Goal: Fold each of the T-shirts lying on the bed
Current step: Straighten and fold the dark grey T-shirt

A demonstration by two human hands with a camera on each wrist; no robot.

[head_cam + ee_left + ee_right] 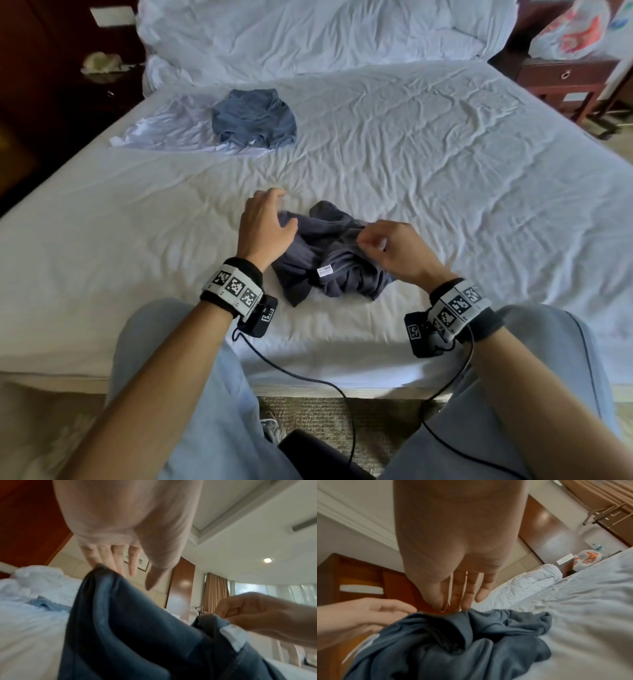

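Observation:
A crumpled dark grey T-shirt (329, 260) (137, 628) (453, 642) lies near the front edge of the bed, its white neck label facing up. My left hand (269, 216) (116, 561) hovers over the shirt's left side with straight, relaxed fingers; the fingertips touch a raised fold. My right hand (371, 240) (447, 605) pinches the fabric near the collar between thumb and fingers. Far back on the left, a blue T-shirt (253, 118) lies bunched on top of a spread white T-shirt (161, 133).
The bed (445, 154) has a wrinkled white sheet, with a heaped white duvet (325, 34) at the head. A wooden nightstand (565, 78) with a plastic bag (575, 31) stands at the back right. Wrist cables (308, 377) hang over the bed's front edge by my knees.

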